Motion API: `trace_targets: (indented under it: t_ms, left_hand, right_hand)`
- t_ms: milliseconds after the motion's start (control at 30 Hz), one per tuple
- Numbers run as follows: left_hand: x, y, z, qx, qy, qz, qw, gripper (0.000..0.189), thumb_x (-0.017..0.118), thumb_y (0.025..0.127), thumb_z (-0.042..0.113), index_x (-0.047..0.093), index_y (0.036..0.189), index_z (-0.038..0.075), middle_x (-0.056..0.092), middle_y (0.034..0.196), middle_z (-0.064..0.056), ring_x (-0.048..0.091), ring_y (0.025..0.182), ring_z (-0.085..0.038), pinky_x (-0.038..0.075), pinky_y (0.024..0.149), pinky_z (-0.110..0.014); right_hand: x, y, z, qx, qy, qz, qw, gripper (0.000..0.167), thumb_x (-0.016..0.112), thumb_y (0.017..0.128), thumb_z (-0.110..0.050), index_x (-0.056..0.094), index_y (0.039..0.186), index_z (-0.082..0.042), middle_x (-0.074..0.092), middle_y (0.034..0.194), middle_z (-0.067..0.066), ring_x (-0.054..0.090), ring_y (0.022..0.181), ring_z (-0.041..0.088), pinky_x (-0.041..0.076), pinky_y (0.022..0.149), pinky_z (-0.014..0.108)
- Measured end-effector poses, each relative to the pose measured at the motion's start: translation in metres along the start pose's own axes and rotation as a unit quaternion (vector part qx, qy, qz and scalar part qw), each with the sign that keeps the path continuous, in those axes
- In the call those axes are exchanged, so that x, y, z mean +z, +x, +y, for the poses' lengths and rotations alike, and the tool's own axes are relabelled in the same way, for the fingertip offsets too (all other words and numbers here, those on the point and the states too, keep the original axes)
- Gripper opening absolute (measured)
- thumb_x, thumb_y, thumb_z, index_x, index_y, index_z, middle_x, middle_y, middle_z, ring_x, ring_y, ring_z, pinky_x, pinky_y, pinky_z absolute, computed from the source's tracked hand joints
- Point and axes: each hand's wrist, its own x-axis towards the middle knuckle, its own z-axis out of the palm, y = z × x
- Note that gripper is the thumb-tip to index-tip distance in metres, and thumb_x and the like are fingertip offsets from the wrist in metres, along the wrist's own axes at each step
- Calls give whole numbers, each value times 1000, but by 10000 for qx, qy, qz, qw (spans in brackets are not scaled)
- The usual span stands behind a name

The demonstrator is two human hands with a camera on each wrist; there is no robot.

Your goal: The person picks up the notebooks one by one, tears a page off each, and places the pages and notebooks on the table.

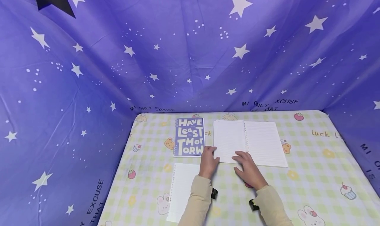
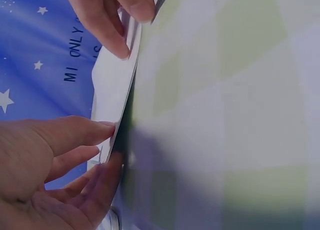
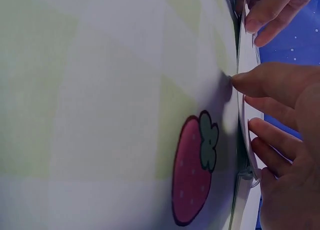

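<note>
An open spiral notebook with white lined pages lies on the table. At its near left corner is my left hand, holding the corner with the thumb at the near edge and the fingers around the left side. My right hand rests over the near edge beside the spiral binding, fingers spread on the left page and thumb at the edge. In the left wrist view, the left hand is close to the page edge. The right wrist view shows the right hand with its fingers against the page.
Left of the open notebook lies a closed spiral notebook with a purple lettered cover. Nearer, a white sheet with a punched edge lies partly under the left sleeve. A green checked cloth covers the table; purple star-patterned curtains surround it.
</note>
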Motion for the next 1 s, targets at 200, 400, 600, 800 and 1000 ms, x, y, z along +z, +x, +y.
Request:
trace_targets:
  t_ms: [200,400,600,800,1000]
  left_hand:
    - [4,1,-1,1,213,111,9997,39,79,77,3,71,115,0,63,112,-13,64,102,-27,53,94,-35]
    - [8,0,0,79,448,303,9985,39,82,74,4,73,112,2,64,109,-12,61,102,-29,53,92,-37]
    - [14,3,0,267,893,371,9950,40,84,72,8,75,111,6,65,109,-11,59,102,-27,51,91,-37]
    - [17,7,10,380,1038,-5,9939,40,81,77,13,73,116,10,63,119,-10,57,111,-26,48,97,-38]
    - [26,13,26,757,1237,-251,9891,37,78,82,19,72,118,12,63,121,-6,57,113,-22,48,96,-33]
  right_hand:
    - [-1,2,3,-119,-63,83,9999,40,77,79,1,67,117,5,54,133,27,41,129,52,31,107,67]
    - [3,3,6,-228,-133,132,9996,41,77,78,2,67,117,5,55,133,27,44,128,48,26,111,64]
    - [4,2,4,-175,-166,58,9997,41,77,78,2,66,118,4,54,134,28,43,130,49,25,112,65]
    - [-7,2,0,133,125,-215,9996,38,71,86,-2,64,123,2,51,139,23,41,133,46,32,110,62]
    - [-20,7,9,168,166,223,9995,36,69,88,0,62,123,0,51,137,19,45,129,40,36,113,38]
